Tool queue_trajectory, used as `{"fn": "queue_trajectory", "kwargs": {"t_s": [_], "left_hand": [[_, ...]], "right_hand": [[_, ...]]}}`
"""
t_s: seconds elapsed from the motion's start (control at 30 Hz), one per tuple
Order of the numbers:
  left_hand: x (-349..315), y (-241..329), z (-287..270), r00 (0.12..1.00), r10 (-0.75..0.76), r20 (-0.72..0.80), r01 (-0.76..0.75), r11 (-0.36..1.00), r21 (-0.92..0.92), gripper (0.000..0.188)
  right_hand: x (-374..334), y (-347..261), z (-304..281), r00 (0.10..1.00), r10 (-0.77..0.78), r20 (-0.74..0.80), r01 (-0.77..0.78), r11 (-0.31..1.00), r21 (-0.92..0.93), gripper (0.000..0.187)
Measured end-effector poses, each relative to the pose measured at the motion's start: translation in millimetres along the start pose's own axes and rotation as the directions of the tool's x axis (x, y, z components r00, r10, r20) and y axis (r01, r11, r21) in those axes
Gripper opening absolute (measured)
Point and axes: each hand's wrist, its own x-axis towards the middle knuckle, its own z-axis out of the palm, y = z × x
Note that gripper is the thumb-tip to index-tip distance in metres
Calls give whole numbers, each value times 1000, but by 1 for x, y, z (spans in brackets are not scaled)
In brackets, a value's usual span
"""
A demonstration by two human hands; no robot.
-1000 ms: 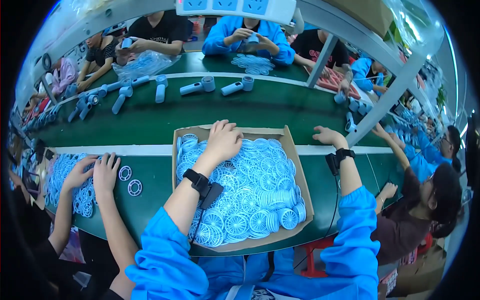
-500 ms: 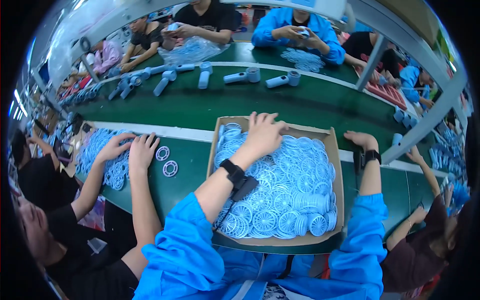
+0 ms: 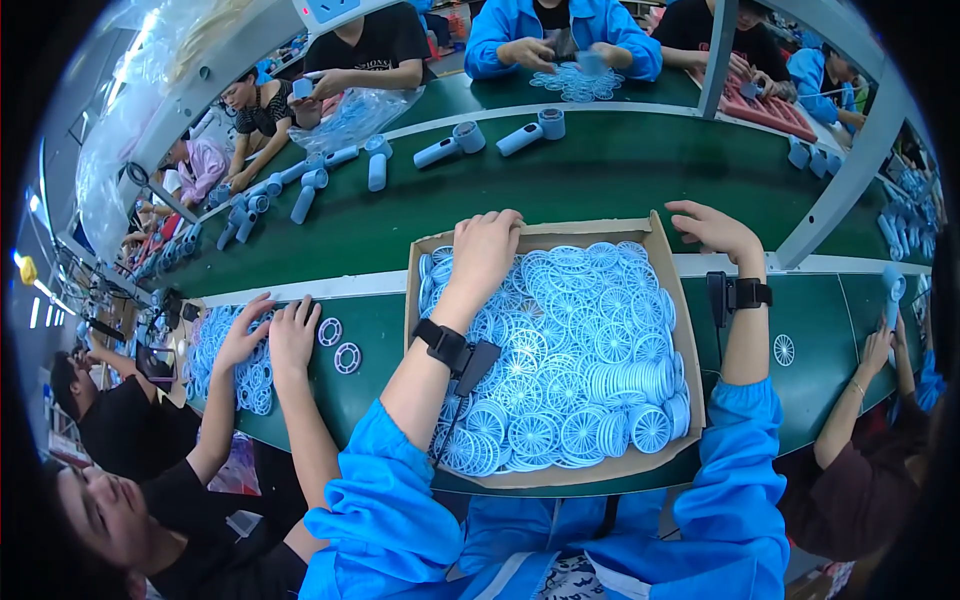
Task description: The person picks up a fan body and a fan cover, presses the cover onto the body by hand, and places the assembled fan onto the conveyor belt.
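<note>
A shallow cardboard box (image 3: 697, 400) full of round light-blue spoked grilles (image 3: 560, 360) sits in front of me. My left hand (image 3: 485, 252) reaches across the box to its far wall. Its fingers lie close together and bend over the rim. Just beyond the box's far right corner is my right hand (image 3: 715, 230), fingers stretched out toward the corner and holding nothing I can see. A strap with a black device circles each wrist.
At left, a co-worker's hands (image 3: 290, 340) rest by a pile of blue rings (image 3: 215, 345), near two pale rings (image 3: 347, 357). One loose grille (image 3: 784, 350) lies to the right. Blue fan-like handles (image 3: 452, 144) line the green surface beyond a pale rail (image 3: 330, 287). A metal post (image 3: 835, 200) slants at right.
My left hand has moved from over the grilles to the far rim, its fingers closer together. My right hand is nearer the box's corner. A loose grille now shows at right. The view has shifted.
</note>
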Motion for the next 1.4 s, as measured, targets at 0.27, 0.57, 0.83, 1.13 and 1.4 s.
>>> {"fn": "queue_trajectory", "kwargs": {"t_s": [0.27, 0.57, 0.83, 1.13, 1.4], "left_hand": [[1, 6, -5, 999, 0, 35, 0, 1000, 21, 17], [5, 6, -1, 996, -83, -44, 84, 996, 19, 22], [-3, 0, 7, 984, -57, -168, 60, 998, 12, 19], [-7, 0, 8, 991, -45, -129, 33, 995, -92, 17], [-4, 7, 21, 962, -152, -228, 132, 986, -100, 17]], "right_hand": [[3, -49, 39, 892, -452, -26, 452, 892, -26, 53], [7, -41, 27, 936, -320, 144, 318, 947, 41, 47], [6, -33, 30, 897, -431, 103, 442, 883, -155, 25], [23, -22, 29, 918, -394, 44, 396, 918, -30, 25], [35, -6, 30, 960, -275, 42, 247, 912, 328, 27]]}}
